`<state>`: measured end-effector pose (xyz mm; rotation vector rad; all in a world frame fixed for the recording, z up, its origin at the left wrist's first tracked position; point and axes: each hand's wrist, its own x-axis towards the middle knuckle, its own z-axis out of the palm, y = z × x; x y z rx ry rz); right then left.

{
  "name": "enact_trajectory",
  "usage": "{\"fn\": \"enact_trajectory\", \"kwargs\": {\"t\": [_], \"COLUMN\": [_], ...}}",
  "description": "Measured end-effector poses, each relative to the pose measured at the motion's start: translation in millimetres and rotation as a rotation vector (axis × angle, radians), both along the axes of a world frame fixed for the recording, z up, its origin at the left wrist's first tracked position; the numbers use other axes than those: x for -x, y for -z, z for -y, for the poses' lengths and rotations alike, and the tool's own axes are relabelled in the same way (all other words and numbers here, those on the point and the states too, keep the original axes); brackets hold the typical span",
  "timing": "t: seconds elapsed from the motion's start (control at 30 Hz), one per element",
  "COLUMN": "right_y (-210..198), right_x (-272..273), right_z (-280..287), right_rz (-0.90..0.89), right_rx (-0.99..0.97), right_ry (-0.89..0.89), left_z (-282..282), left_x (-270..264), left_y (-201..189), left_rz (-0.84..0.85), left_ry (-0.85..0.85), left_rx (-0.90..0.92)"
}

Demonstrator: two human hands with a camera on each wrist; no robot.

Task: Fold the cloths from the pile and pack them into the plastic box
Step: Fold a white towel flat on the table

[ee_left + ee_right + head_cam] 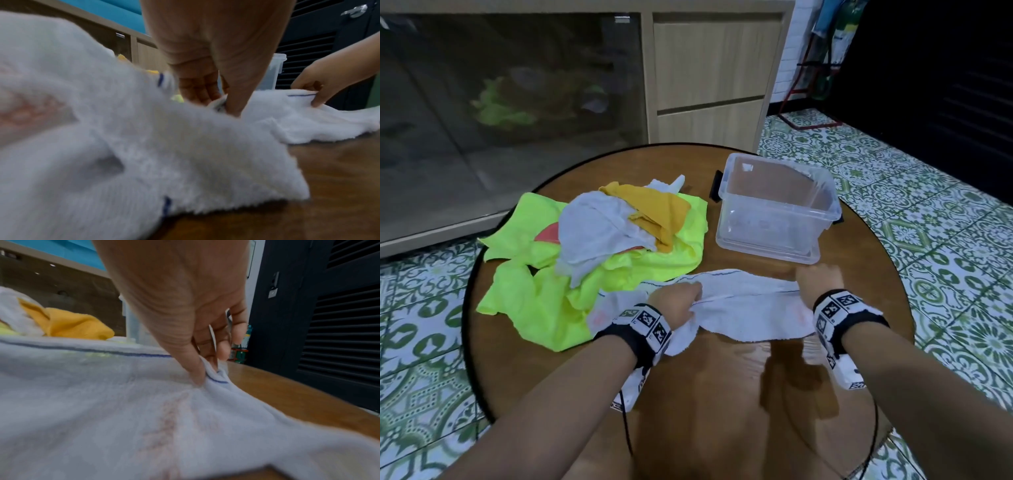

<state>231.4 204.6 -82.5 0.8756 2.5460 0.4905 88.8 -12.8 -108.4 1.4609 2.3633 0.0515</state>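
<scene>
A white terry cloth with a thin blue stripe (743, 305) is spread across the round brown wooden table (722, 394), pinched along its far edge by the left hand (678, 303) and the right hand (820, 279). The pile of neon-yellow, white and mustard cloths (599, 250) is seen to its left, the clear plastic box (774, 209) behind it.

— What colours do I have on my feed?
— A white cloth (739, 308) with a thin blue line along its edge and a faint pink mark. I see neon yellow-green, white and mustard cloths in the pile (599, 246), a clear plastic box (774, 212), a brown wooden worktop (722, 394), and green-and-white patterned floor tiles (928, 222).
</scene>
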Motion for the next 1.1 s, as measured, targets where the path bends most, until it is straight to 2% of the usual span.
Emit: {"fn": "enact_trajectory", "kwargs": {"t": [0.13,0.2,0.23,0.27,0.37,0.4,0.47,0.6,0.7,0.8,1.0,1.1], "right_y": [-21.9,-35.3,-41.2,-47.0,-55.6,-57.4,-59.5,-59.2,-54.3,-49.9,-63.7,-69.1], "right_x": [-10.7,-8.0,-4.6,-0.5,14.4,18.9,26.2,31.5,30.5,32.5,4.4,-7.4], "right_z": [0.1,6.2,9.1,13.6,43.1,56.9,81.9,91.8,90.6,90.6,52.4,43.9], "right_rz": [-0.088,-0.146,-0.213,-0.313,-0.635,-0.672,-0.626,-0.609,-0.526,-0.514,-0.549,-0.55], "right_rx": [-0.014,0.009,0.042,0.131,0.649,0.777,0.877,0.835,0.825,0.71,0.502,0.475], "right_ry": [0.072,0.034,-0.012,-0.051,-0.121,-0.144,-0.216,-0.29,-0.306,-0.314,-0.177,-0.15], "left_z": [4.6,1.9,0.3,-1.4,-8.3,-10.2,-12.7,-0.1,8.5,7.1,37.2,47.4], "left_x": [-3.3,-7.5,-10.3,-13.5,-27.1,-31.9,-37.9,-29.7,-26.8,-25.4,12.8,23.2], "left_y": [-18.8,-28.5,-33.7,-39.1,-55.7,-61.2,-70.4,-75.5,-77.3,-78.4,-63.7,-59.7], "left_rz": [-0.108,-0.167,-0.143,-0.085,0.043,0.046,0.012,-0.004,-0.003,-0.031,-0.068,0.044], "left_ry": [0.005,0.023,0.003,-0.031,-0.08,-0.081,-0.089,-0.131,-0.113,-0.073,-0.103,-0.148], "left_rx": [-0.096,-0.15,-0.19,-0.237,-0.348,-0.36,-0.362,-0.376,-0.406,-0.394,-0.141,-0.139]}}
